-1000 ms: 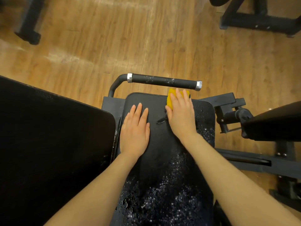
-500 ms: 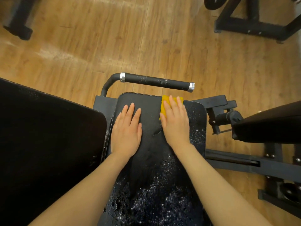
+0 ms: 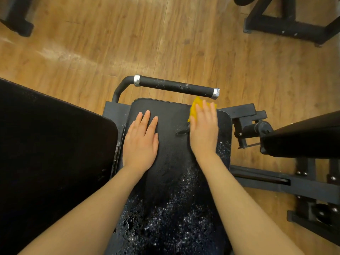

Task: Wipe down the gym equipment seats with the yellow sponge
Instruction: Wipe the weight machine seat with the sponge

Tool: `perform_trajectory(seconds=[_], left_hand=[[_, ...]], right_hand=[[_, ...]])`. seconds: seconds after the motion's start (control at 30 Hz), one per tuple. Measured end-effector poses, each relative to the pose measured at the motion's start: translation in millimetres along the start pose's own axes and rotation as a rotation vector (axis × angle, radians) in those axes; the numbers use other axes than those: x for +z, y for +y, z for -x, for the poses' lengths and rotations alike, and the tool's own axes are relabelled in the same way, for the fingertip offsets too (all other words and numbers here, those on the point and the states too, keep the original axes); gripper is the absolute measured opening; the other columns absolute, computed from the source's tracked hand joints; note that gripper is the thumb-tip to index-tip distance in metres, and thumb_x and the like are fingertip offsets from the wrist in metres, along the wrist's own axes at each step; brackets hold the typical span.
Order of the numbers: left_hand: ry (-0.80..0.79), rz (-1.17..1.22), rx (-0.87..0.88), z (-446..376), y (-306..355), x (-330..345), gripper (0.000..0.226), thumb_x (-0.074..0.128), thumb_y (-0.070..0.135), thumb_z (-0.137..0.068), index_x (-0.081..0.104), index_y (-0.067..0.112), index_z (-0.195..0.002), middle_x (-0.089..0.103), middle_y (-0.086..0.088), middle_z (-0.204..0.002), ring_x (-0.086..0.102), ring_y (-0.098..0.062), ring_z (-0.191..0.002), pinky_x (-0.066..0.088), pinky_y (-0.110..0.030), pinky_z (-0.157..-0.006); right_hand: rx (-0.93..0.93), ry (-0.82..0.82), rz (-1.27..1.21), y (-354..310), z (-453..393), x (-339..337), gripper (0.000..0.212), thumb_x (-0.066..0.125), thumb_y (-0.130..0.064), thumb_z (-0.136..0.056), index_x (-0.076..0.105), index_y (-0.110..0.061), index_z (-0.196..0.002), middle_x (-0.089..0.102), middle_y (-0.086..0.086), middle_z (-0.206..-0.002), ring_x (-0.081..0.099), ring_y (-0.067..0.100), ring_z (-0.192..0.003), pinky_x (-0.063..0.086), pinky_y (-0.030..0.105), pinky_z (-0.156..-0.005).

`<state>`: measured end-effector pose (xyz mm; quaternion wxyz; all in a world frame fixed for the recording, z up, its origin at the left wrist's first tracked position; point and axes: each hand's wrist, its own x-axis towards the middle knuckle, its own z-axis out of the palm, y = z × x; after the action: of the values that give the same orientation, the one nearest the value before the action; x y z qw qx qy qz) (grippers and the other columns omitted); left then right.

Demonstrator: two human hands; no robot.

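A black padded seat [image 3: 173, 150] runs from the bottom of the view up to a rounded far edge. White foam specks cover its near half and right side. My right hand [image 3: 204, 131] presses the yellow sponge [image 3: 196, 105] flat against the seat's far right corner; only the sponge's far edge shows past my fingers. My left hand [image 3: 141, 142] lies flat and open on the seat's left part, fingers together, holding nothing.
A black handle bar [image 3: 174, 86] with silver end caps crosses just beyond the seat. A large black pad [image 3: 51, 153] stands at the left. Another black pad and frame [image 3: 301, 137] lie at the right. Machine bases [image 3: 287, 24] stand on the wooden floor.
My right hand with the sponge has slid a little toward the seat's far right corner. The left hand stays flat in the same spot on the seat.
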<state>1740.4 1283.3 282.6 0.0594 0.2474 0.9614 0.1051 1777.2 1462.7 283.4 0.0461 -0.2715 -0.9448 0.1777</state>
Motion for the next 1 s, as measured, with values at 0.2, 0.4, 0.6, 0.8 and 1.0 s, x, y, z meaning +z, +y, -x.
perform_trajectory(seconds=[0.2, 0.4, 0.6, 0.8, 1.0], left_hand=[[0.005, 0.012, 0.003, 0, 0, 0, 0.049, 0.043, 0.026, -0.096, 0.039, 0.014, -0.144, 0.032, -0.01, -0.153, 0.026, -0.028, -0.144, 0.03, -0.043, -0.113], [-0.003, -0.001, 0.003, 0, 0, 0, 0.048, 0.042, 0.026, -0.097, 0.039, 0.014, -0.144, 0.032, -0.01, -0.153, 0.026, -0.028, -0.144, 0.027, -0.043, -0.114], [-0.005, -0.005, 0.001, 0, 1, -1, 0.048, 0.041, 0.026, -0.097, 0.039, 0.015, -0.144, 0.031, -0.009, -0.154, 0.024, -0.027, -0.144, 0.026, -0.042, -0.115], [0.0, -0.014, 0.007, 0, 1, -1, 0.047, 0.042, 0.025, -0.098, 0.04, 0.015, -0.143, 0.031, -0.01, -0.154, 0.024, -0.027, -0.144, 0.023, -0.041, -0.115], [-0.004, -0.012, -0.002, 0, 2, -2, 0.047, 0.039, 0.026, -0.098, 0.038, 0.017, -0.144, 0.029, -0.009, -0.155, 0.022, -0.027, -0.145, 0.02, -0.039, -0.115]], right_hand=[[-0.152, -0.041, 0.128, -18, 31, 9, 0.049, 0.043, -0.028, -0.098, 0.038, -0.01, -0.143, 0.032, 0.009, -0.153, 0.016, 0.03, -0.145, 0.011, 0.042, -0.12], [-0.122, -0.042, 0.071, 38, 16, -17, 0.048, 0.052, -0.02, -0.095, 0.043, -0.007, -0.14, 0.037, 0.01, -0.15, 0.023, 0.029, -0.143, 0.019, 0.039, -0.116], [-0.096, -0.002, 0.059, 9, 36, -7, 0.047, 0.05, -0.02, -0.094, 0.046, -0.002, -0.137, 0.039, 0.016, -0.147, 0.026, 0.035, -0.141, 0.024, 0.047, -0.116], [-0.126, -0.054, 0.058, 45, 19, -20, 0.049, 0.053, -0.022, -0.095, 0.043, -0.007, -0.14, 0.035, 0.011, -0.151, 0.023, 0.03, -0.143, 0.022, 0.042, -0.115], [0.076, 0.02, -0.005, 20, 19, -12, 0.05, 0.045, -0.026, -0.098, 0.038, -0.005, -0.142, 0.029, 0.013, -0.153, 0.015, 0.032, -0.145, 0.017, 0.046, -0.118]])
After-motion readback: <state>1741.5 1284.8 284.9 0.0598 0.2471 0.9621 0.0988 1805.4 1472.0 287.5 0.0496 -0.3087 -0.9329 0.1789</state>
